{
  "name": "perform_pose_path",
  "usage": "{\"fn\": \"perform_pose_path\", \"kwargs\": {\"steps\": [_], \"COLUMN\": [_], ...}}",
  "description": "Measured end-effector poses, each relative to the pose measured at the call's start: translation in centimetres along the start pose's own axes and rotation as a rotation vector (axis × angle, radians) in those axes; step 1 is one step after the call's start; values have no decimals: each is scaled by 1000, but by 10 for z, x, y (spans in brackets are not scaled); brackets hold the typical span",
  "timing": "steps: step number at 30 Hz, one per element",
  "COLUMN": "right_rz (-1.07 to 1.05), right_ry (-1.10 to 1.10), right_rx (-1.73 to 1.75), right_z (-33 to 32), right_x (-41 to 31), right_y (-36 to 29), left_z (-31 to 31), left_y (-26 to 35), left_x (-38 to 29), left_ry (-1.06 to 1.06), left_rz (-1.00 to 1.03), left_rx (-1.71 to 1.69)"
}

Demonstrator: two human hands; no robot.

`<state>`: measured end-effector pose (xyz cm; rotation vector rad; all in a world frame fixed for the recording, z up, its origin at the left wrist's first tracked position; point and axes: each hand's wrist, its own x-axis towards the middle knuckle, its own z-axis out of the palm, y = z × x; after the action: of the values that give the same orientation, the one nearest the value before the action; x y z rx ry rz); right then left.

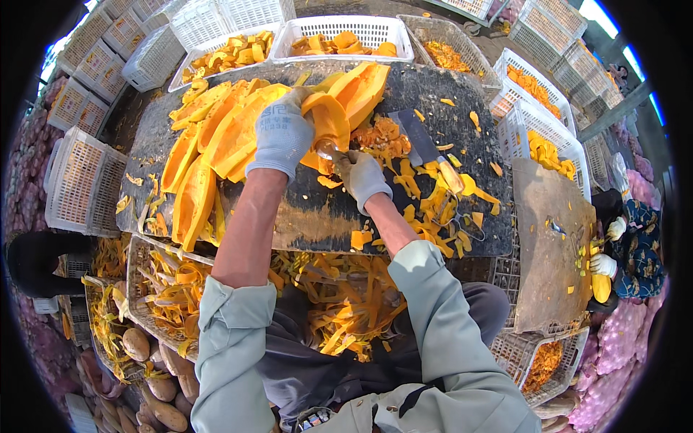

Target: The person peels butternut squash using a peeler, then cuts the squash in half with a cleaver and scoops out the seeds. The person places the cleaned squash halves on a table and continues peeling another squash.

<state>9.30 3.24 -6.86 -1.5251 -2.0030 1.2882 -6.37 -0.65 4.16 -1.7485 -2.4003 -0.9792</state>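
My left hand (284,130), in a pale knitted glove, grips a peeled orange squash piece (329,116) with its hollow facing me. A metal spoon (326,148) sits in that hollow, held by my right hand (364,176), also gloved. Several peeled, hollowed squash halves (233,132) are heaped on the left of the dark wooden board (314,222). Seedy pulp (384,138) lies right of the spoon, beside a cleaver (414,138) with a wooden handle. A wire-handled tool (468,224), perhaps a peeler, lies among the peelings (433,208).
White plastic crates (346,24) of cut squash line the board's far edge. A grey crate (452,32) and a white crate (533,70) hold shredded material. Peelings fill a crate (162,281) below left. At right, another person's gloved hands (603,265) work beside a smaller board (552,243).
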Motion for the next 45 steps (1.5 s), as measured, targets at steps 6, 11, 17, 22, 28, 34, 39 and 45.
{"fn": "perform_pose_path", "kwargs": {"steps": [6, 11, 17, 22, 28, 34, 39, 45], "right_rz": [110, 41, -14, 38, 145, 200, 59, 100], "right_ry": [-61, -96, -215, -80, -186, -161, -40, -217], "right_rx": [-395, 286, -25, 31, 321, -121, -23, -349], "right_z": [-6, 12, 15, 9, 14, -5, 6, 2], "right_x": [-1, 16, 29, 22, 27, -3, 5, -9], "right_y": [35, 42, 52, 55, 28, 29, 10, 25], "left_z": [2, 1, 1, 3, 0, 4, 6, 4], "left_y": [0, 1, -1, -2, -1, -5, -5, -1], "left_x": [1, 1, -1, 0, -3, 0, -1, 1], "left_ry": [19, 25, 10, 43, 26, 35, 31, 35], "left_rz": [-8, -4, -8, 32, 8, 17, 24, 12], "left_rx": [-4, 24, 11, -19, 14, -6, 4, -2]}}
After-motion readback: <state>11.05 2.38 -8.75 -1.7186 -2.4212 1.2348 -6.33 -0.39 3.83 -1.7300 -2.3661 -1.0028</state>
